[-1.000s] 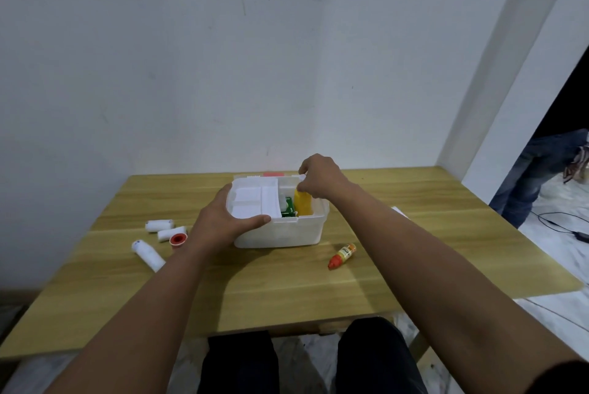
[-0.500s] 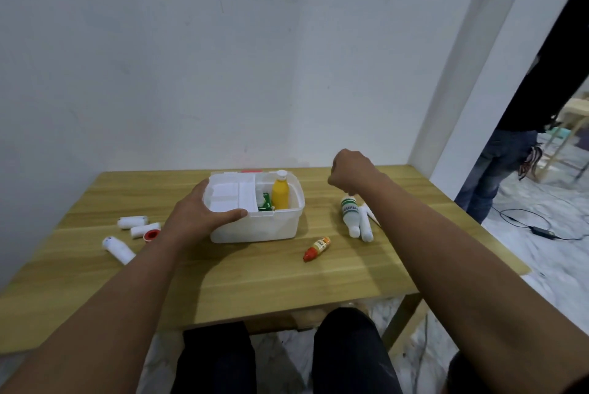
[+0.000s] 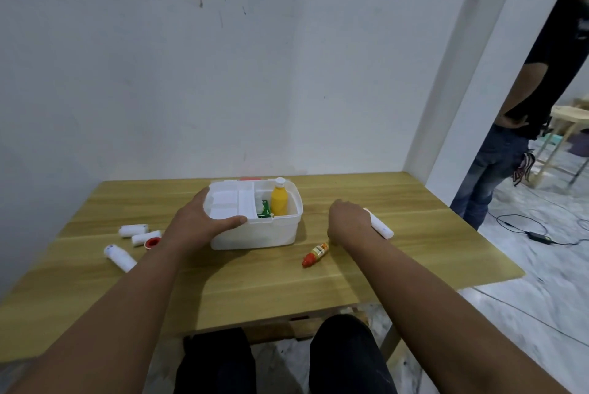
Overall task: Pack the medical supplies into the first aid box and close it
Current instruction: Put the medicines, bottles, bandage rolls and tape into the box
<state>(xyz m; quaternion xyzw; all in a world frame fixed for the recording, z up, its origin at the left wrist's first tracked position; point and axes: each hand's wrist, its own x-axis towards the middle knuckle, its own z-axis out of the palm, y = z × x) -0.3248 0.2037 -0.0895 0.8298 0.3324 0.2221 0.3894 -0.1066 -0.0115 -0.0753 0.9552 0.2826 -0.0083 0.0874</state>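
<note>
Head view: the right hand (image 3: pixel 349 221), withdrawn from the first aid box (image 3: pixel 255 218), is lowered onto a white roll (image 3: pixel 379 228), grip indiscernible; the box is gripped by the left hand (image 3: pixel 204 221); packing continues.

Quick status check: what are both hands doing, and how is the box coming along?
Left hand grips first aid box. Right hand down over white roll, grip unclear. Box open, yellow bottle inside. Dropper bottle unpacked.
</note>
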